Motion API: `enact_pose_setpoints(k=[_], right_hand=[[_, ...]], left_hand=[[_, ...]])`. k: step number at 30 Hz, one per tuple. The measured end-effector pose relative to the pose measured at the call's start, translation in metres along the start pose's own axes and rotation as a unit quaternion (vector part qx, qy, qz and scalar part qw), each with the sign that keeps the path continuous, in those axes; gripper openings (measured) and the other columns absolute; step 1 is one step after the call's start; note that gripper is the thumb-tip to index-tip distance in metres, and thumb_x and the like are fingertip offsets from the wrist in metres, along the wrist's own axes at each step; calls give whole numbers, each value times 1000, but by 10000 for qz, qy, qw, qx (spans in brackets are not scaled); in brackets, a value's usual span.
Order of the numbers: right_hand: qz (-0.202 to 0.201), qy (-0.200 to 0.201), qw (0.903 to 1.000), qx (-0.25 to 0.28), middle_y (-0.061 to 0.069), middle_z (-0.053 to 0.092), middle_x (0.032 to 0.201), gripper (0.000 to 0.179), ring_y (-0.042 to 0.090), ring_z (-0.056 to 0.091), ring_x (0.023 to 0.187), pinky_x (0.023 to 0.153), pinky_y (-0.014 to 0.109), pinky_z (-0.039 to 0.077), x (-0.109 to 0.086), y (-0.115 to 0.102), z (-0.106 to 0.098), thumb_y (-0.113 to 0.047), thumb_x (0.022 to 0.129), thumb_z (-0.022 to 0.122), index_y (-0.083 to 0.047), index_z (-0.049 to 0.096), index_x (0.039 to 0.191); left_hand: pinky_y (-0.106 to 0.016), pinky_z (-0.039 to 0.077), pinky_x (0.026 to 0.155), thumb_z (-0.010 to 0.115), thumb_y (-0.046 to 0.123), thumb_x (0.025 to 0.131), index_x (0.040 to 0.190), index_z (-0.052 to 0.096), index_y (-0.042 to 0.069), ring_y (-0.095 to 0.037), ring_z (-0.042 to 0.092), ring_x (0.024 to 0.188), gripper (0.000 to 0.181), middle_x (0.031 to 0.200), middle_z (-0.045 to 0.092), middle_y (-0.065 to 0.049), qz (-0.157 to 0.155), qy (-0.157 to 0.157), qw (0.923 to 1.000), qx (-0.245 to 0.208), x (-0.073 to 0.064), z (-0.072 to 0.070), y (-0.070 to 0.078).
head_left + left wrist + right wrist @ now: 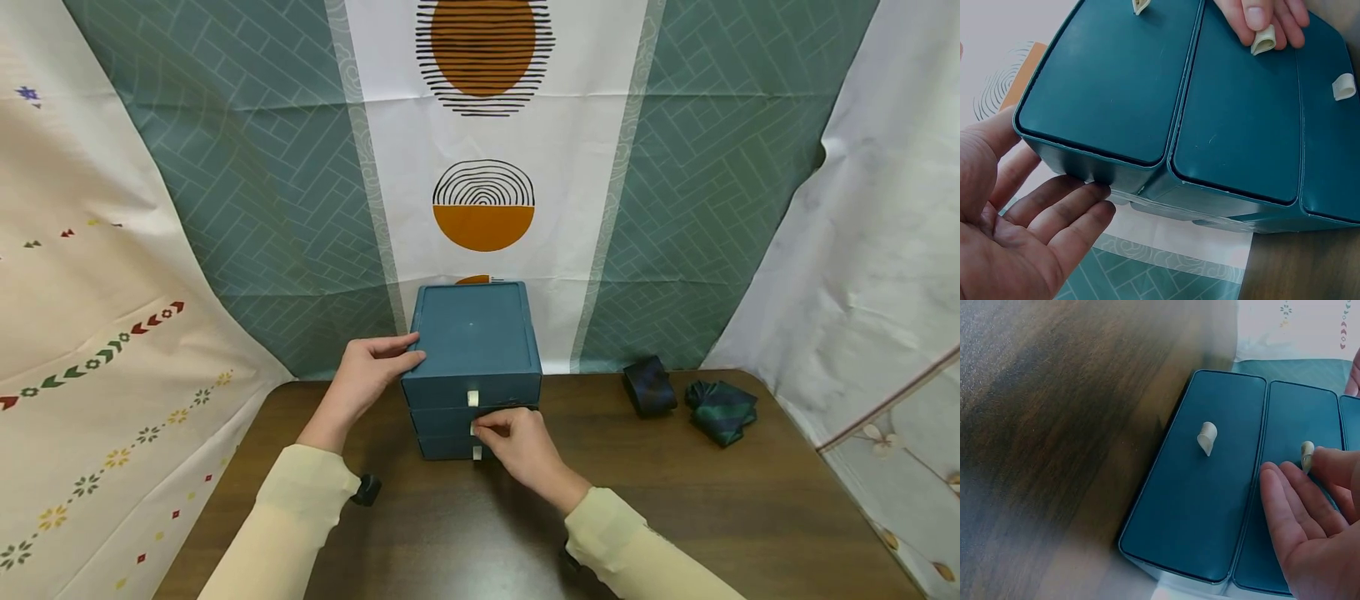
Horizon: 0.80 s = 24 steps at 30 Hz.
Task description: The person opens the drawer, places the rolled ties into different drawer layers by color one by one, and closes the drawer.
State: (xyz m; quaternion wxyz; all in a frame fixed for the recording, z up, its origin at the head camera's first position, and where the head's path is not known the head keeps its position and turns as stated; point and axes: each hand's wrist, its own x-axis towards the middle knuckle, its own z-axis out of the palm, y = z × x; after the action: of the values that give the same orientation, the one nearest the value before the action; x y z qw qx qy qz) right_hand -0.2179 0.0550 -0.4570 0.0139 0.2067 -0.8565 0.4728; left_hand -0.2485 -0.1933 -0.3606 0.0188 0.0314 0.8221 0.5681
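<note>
A blue-green box of three stacked drawers [472,337] stands against the back of the table, each drawer front with a pale loop tab. All three drawers look pushed in. My left hand [366,375] steadies the box's left side; thumb and fingers lie along the upper edge, and in the left wrist view the fingers [1075,212] rest straight on the side wall. With thumb and fingers, my right hand [522,447] pinches the middle drawer's pull tab [1264,41]. Above it is the top drawer's tab [473,398], and below, the bottom drawer's tab [1208,436].
A rolled dark patterned cloth, like a necktie [649,386], lies to the right of the box. Beside it is a bunched green plaid cloth [722,412]. The brown wooden table [420,533] is bordered by hanging curtains [285,208] at the back and sides.
</note>
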Motion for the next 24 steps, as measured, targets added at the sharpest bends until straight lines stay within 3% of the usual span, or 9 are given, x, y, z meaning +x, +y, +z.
enact_pose_setpoints(k=[24], right_hand=[[-57, 83, 9999, -123, -8, 73, 96, 15, 2, 67, 83, 68, 18, 54, 0, -1, 0, -24, 87, 67, -19, 76, 97]], left_hand=[[-35, 47, 98, 72, 40, 80, 126, 61, 25, -16, 51, 124, 49, 136, 53, 0, 32, -23, 10000, -84, -1, 1, -1]])
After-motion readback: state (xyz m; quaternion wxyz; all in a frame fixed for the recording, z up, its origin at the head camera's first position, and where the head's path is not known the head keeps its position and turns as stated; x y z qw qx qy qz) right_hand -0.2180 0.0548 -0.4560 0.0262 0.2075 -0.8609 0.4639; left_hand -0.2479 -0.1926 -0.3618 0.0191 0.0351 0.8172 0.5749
